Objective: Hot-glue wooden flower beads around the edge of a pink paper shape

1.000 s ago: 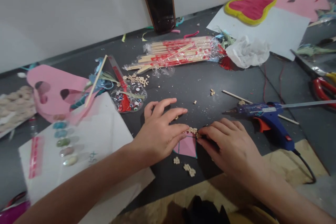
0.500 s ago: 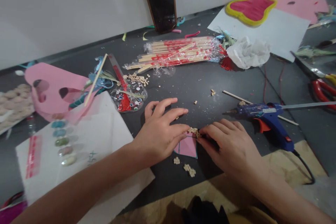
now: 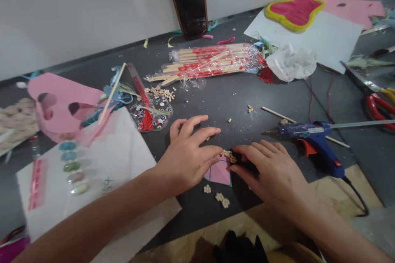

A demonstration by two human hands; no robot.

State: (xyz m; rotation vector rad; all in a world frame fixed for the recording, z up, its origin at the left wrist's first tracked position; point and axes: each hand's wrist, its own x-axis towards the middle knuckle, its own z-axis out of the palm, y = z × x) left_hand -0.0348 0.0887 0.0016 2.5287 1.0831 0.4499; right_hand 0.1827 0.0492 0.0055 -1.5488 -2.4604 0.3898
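A small pink paper piece point(image 3: 220, 171) with dark green lines lies on the dark table between my hands. A cluster of tiny pale wooden pieces point(image 3: 228, 155) sits along its far edge. My left hand point(image 3: 191, 154) reaches over the paper from the left, thumb and forefinger closed at the cluster's left end, other fingers spread. Just right of the cluster is my right hand point(image 3: 265, 166), thumb and forefinger parted with nothing visible between them. Two more small clusters, a single one point(image 3: 207, 189) and a larger one point(image 3: 222, 200), rest nearer the table's front edge.
A blue glue gun point(image 3: 314, 131) lies at right, across a thin stick point(image 3: 277, 114). Scissors point(image 3: 376, 102) are farther right. Wrapped sticks point(image 3: 210, 61) and a phone point(image 3: 191, 4) stand behind. White card point(image 3: 123, 160) and pink cut paper point(image 3: 61, 98) lie at left.
My right thumb and forefinger have parted and drawn slightly back from the cluster. My left hand has barely moved.
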